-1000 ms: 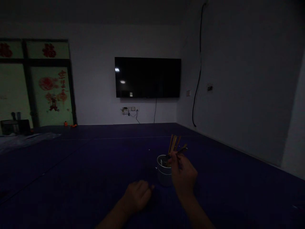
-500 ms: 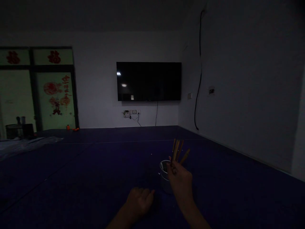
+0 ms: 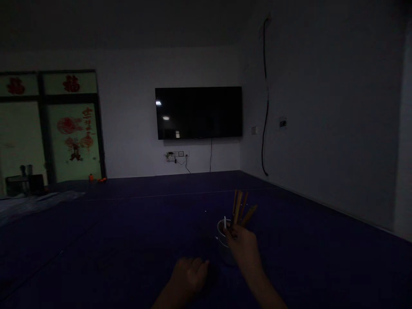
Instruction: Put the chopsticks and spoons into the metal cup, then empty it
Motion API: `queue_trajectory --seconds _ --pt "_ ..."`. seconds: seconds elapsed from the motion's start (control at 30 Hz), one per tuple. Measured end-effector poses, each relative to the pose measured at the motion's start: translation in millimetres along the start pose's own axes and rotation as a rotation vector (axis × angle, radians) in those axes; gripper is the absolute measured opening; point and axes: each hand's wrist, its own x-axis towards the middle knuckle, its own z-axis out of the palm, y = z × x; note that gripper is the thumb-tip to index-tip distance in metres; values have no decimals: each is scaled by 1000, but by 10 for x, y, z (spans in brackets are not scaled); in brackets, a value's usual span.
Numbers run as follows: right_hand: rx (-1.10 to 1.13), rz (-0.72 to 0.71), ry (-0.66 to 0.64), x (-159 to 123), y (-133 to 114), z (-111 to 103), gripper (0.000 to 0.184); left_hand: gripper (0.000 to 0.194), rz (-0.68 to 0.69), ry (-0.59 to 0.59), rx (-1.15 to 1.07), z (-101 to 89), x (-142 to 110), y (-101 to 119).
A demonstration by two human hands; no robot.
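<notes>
A small dark grey bucket (image 3: 226, 254) with a pale rim stands on the dark blue surface. Several thin yellowish-brown wooden sticks (image 3: 238, 206) point up out of it, one leaning right. My right hand (image 3: 243, 245) is over the right side of the rim, in front of the sticks. Its fingertips are pinched at the base of a slim white piece (image 3: 225, 221) that pokes above the rim; its kind is unclear in the dim light. Left of the bucket, my left hand (image 3: 189, 274) rests on the surface with its fingers curled in, apparently around nothing.
A black television (image 3: 199, 113) hangs on the far wall above sockets and cables (image 3: 176, 155). A black cable (image 3: 265, 128) runs down the right wall. Clear plastic sheeting (image 3: 61, 197), a dark box (image 3: 25, 184) and small orange items (image 3: 101, 180) lie at the far left, near a door with red decorations.
A dark stick my right hand held a second ago now leans in the bucket with the others. My right fingers shifted to the white piece, which stands higher. My left hand stays curled.
</notes>
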Motion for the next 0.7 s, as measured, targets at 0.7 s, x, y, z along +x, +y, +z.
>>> queue_trajectory --seconds 0.7 --pt "-43 -865 449 -338 -182 70 57 71 -337 -30 -363 -171 -95 -159"
